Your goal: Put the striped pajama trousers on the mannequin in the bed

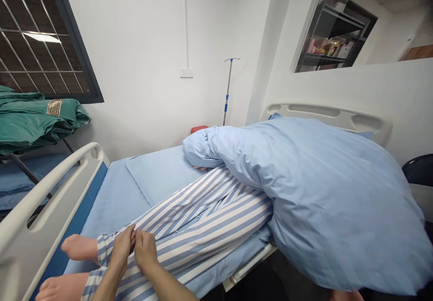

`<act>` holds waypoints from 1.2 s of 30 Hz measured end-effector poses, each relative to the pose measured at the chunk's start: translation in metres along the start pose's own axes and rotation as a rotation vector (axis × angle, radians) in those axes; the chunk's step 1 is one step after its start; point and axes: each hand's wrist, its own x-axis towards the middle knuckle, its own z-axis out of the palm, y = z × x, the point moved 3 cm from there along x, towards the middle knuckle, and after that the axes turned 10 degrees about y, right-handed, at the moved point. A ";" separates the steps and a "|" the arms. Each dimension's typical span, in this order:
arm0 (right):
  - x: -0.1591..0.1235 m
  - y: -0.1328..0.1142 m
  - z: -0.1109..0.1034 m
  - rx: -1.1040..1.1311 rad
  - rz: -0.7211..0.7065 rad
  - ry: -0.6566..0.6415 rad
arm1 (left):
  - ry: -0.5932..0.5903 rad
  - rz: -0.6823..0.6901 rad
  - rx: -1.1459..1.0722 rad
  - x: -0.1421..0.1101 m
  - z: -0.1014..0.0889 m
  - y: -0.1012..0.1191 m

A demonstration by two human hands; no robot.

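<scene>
**Item 1:** blue-and-white striped pyjama trousers (206,220), worn by a figure lying on the hospital bed (111,202), legs running toward the near end. The cloth looks soft, light and limp, likely to bunch rather than hold a shape. The leg inside would add weight, so the loose fabric just above the cuff (103,247) looks the surest place to take hold.

**Item 2:** 2 bare hands, left hand (120,252) and right hand (145,249), side by side on the upper trouser leg near the ankle. Their fingers (132,234) are drawn together and appear pinched on the striped cloth.

**Item 3:** 2 bare feet (79,248) projecting from the trouser ends, beside the white side rail (50,188).

**Item 4:** bulky light blue quilt (338,202), covering the figure's upper body.

**Item 5:** drip stand (229,89) against the wall beyond the bed.

**Item 6:** folded green cloth (40,116), on a neighbouring bed at far left.
</scene>
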 end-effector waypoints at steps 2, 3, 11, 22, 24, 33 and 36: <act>0.001 0.002 0.000 0.054 0.048 0.032 | -0.045 -0.111 -0.204 -0.006 0.006 0.013; 0.002 0.003 0.000 0.079 0.067 0.040 | -0.028 -0.122 -0.248 -0.008 0.008 0.014; 0.001 0.003 -0.004 0.069 0.030 0.022 | 0.039 0.044 0.139 -0.015 0.012 -0.043; 0.010 0.001 -0.010 0.008 0.068 -0.056 | 0.058 0.115 0.238 -0.018 0.013 -0.038; 0.016 -0.004 -0.019 -0.040 0.047 -0.066 | 0.034 0.166 0.280 -0.018 0.016 -0.039; 0.010 0.000 -0.039 -0.097 -0.149 -0.083 | 0.014 0.219 0.418 -0.023 0.020 -0.034; 0.007 0.012 -0.037 -0.094 -0.129 -0.042 | 0.005 0.214 0.476 -0.026 0.022 -0.030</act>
